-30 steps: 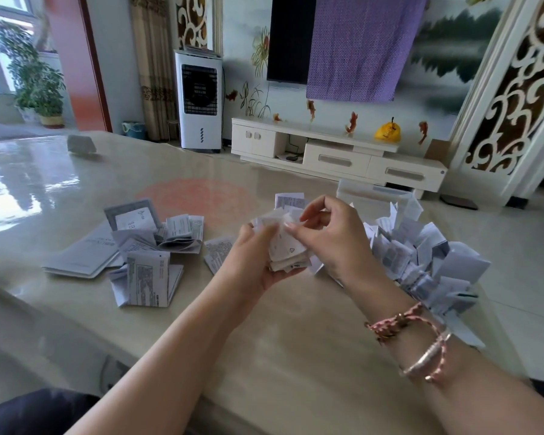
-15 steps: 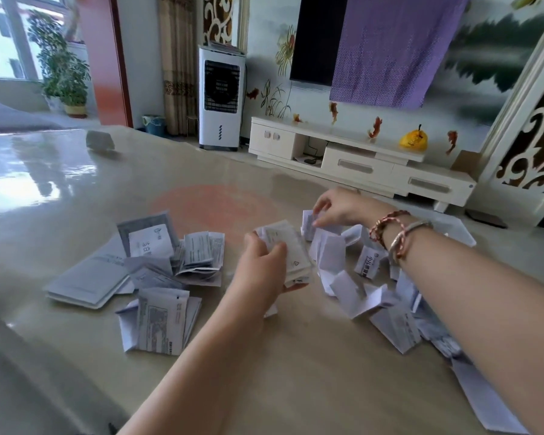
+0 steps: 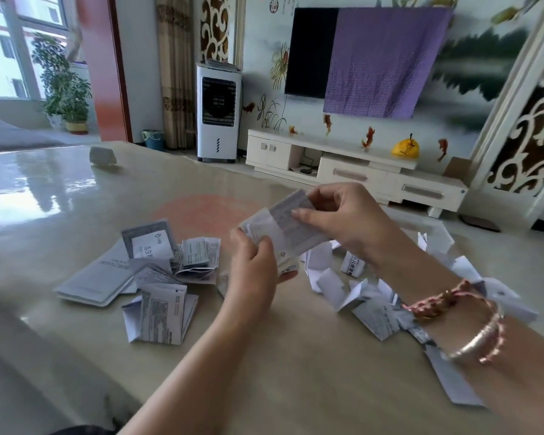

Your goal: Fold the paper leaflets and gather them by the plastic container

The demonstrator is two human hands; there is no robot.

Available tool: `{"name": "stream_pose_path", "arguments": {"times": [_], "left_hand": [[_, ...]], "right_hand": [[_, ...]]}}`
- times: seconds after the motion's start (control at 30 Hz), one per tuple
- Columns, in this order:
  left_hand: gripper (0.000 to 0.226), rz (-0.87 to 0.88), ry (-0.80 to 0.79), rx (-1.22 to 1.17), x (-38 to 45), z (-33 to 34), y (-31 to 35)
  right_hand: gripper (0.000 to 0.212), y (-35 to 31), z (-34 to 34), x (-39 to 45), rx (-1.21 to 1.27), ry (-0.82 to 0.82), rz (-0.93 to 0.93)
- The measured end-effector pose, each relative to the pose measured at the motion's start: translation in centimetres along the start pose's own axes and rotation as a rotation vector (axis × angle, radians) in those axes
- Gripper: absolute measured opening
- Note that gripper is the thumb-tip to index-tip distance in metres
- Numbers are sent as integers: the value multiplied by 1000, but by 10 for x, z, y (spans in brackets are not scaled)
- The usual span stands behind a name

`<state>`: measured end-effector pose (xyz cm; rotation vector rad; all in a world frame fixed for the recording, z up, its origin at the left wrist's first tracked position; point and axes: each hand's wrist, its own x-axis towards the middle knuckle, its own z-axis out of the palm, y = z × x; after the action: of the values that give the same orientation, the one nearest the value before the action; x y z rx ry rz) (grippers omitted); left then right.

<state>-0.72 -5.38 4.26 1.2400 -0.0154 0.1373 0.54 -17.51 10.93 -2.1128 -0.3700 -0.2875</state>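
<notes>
My left hand [image 3: 258, 265] grips a small stack of folded leaflets [image 3: 264, 229] above the beige table [image 3: 296, 372]. My right hand [image 3: 339, 215] pinches a printed leaflet [image 3: 291, 221] and holds it against the top of that stack. Several folded leaflets and a flat booklet [image 3: 98, 277] lie in a heap [image 3: 170, 268] at the left. A loose heap of unfolded white leaflets [image 3: 368, 296] spreads at the right, partly under my right forearm. The clear plastic container [image 3: 434, 229] shows faintly behind that heap, mostly hidden by my right hand.
A small pale object [image 3: 102, 157] stands far back on the left of the glossy table. The table's right edge runs just past the loose heap. Beyond it are a white TV cabinet [image 3: 358, 174] and an air cooler [image 3: 217, 111].
My right hand reached out to the right heap, picked up a leaflet and brought it back onto the stack in my left hand. The view shifted slightly.
</notes>
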Motion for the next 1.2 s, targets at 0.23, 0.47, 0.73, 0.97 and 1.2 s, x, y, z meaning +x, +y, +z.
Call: {"name": "stream_pose_path", "arguments": {"times": [0.23, 0.47, 0.73, 0.97, 1.2], "left_hand": [[30, 24, -49, -96, -23, -3, 0], [24, -39, -87, -132, -19, -10, -2], [16, 7, 39, 29, 4, 2, -6], [13, -33, 69, 102, 17, 8, -8], [13, -51, 73, 112, 19, 10, -10]], "right_hand": [[3, -6, 29, -38, 277, 36, 201], [16, -5, 23, -31, 407, -94, 325], [12, 41, -42, 5, -317, 149, 286], [29, 111, -60, 38, -982, 20, 546], [60, 116, -60, 48, -1217, 66, 586]]}}
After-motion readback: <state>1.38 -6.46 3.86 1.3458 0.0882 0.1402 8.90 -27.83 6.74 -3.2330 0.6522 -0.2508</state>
